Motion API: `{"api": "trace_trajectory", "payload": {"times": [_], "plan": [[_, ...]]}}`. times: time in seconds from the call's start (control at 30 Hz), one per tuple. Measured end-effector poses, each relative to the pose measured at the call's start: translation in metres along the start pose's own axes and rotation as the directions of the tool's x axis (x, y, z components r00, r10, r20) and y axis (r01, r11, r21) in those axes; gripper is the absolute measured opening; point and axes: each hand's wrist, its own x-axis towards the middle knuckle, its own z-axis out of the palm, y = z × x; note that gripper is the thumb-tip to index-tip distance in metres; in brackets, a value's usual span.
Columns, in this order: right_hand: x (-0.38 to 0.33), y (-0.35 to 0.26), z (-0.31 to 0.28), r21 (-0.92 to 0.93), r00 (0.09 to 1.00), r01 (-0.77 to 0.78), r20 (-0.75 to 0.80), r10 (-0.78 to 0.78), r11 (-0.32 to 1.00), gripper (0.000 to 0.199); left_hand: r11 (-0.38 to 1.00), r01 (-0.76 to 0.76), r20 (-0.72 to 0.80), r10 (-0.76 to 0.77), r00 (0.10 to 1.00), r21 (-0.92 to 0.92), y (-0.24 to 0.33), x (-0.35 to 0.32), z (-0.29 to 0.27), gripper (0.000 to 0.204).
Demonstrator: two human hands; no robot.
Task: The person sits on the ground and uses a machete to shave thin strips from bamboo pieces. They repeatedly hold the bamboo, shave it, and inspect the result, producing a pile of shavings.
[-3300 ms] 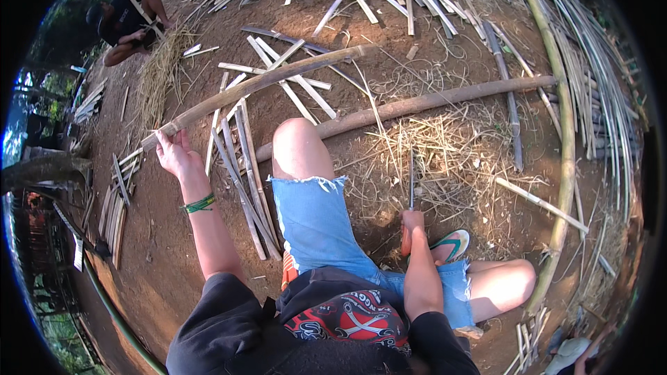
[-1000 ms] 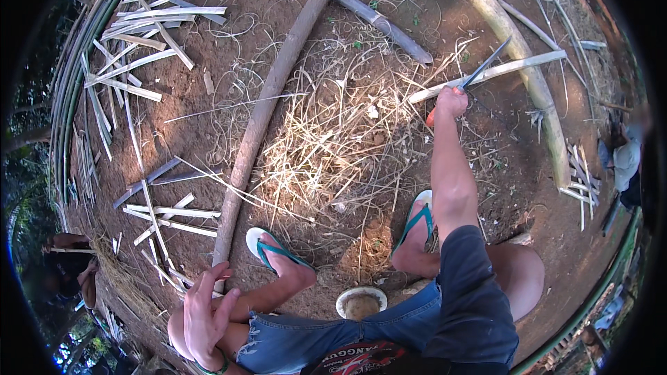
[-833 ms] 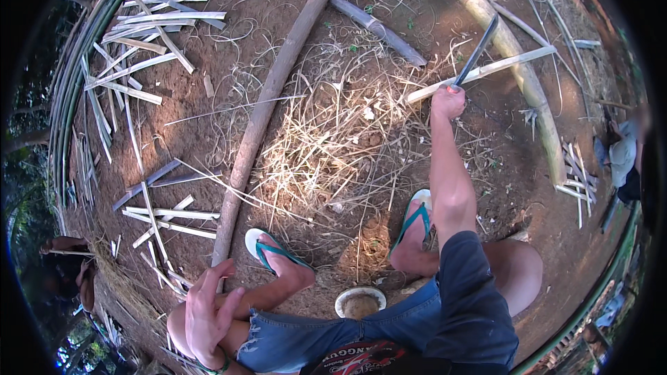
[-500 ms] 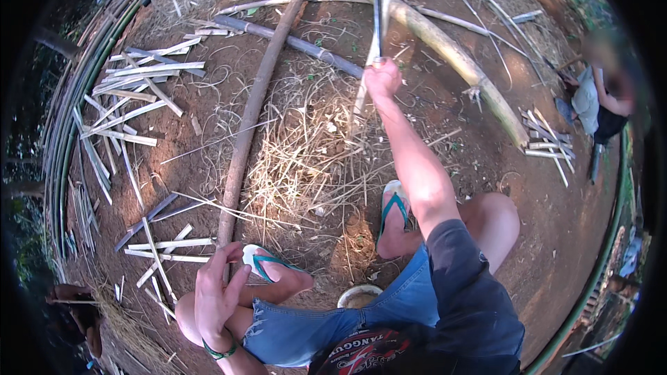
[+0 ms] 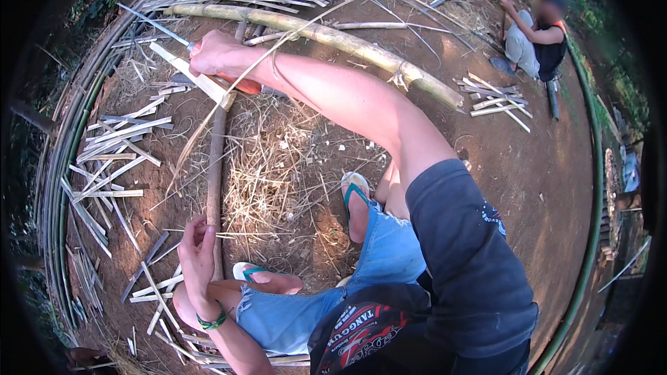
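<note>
My right hand (image 5: pixel 217 54) reaches far to the upper left, shut on a knife with a red handle (image 5: pixel 240 84); its thin blade (image 5: pixel 154 25) points up and left. The same hand presses a flat pale bamboo slat (image 5: pixel 193 80) against the knife. A long thin bamboo strip (image 5: pixel 208 119) curves over that wrist and down. My left hand (image 5: pixel 197 258) rests over my left knee beside a thin brown pole (image 5: pixel 215 167), fingers loosely bent, holding nothing I can make out.
A thick green bamboo culm (image 5: pixel 326 35) lies across the top. Several cut slats (image 5: pixel 117 147) are scattered at left, with dry shavings (image 5: pixel 272 161) in the middle. Another person (image 5: pixel 533 33) sits at upper right by more slats (image 5: pixel 492 96). Bent bamboo (image 5: pixel 592 201) rims the ground.
My right hand has swung from the upper right to the upper left, carrying the knife and slat. My view has turned with it. My left hand stays by my knee.
</note>
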Motion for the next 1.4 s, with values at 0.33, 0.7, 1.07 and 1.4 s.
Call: {"api": "trace_trajectory", "payload": {"times": [0.33,0.7,1.07,1.4], "plan": [[-0.132,0.034,0.016,0.385,0.934,0.087,0.290,-0.210,0.919,0.021,0.709,-0.089,-0.329,-0.209,0.921,-0.700,0.005,0.030,-0.087,0.067],[-0.189,0.065,0.079,0.504,0.859,0.252,0.276,-0.431,0.826,0.021,0.308,-0.192,-0.274,-0.246,0.930,-0.932,0.042,0.113,-0.142,0.110],[-0.199,0.068,0.050,0.300,0.913,0.069,0.365,-0.181,0.952,0.031,0.667,-0.389,-0.589,-0.093,0.802,-0.635,0.023,0.119,-0.110,0.029],[-0.219,0.102,0.054,0.465,0.906,-0.262,0.422,0.049,0.846,0.018,0.850,-0.443,-0.604,0.200,0.772,-0.285,0.024,0.104,-0.017,0.019]]}}
